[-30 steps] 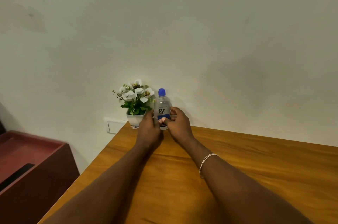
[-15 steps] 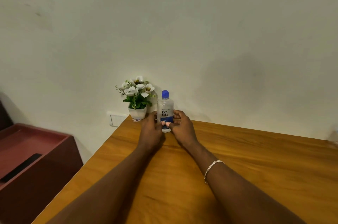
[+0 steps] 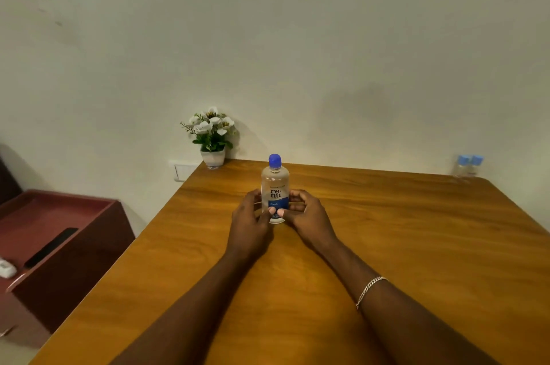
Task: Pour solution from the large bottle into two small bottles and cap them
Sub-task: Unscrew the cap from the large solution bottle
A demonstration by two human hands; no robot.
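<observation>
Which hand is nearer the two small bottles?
Right. The right hand holds the large bottle on the side facing the small bottles; the left hand holds its opposite side.

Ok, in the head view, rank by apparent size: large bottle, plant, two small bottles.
1. Near equal: plant (wider) and large bottle (taller, but nearer), so unranked.
2. Smallest: small bottles, alike; also farthest away.

large bottle point(image 3: 275, 186): clear, blue-capped, upright, centre | small bottles point(image 3: 462, 167): two, blue-capped, seemingly upright, far right
</observation>
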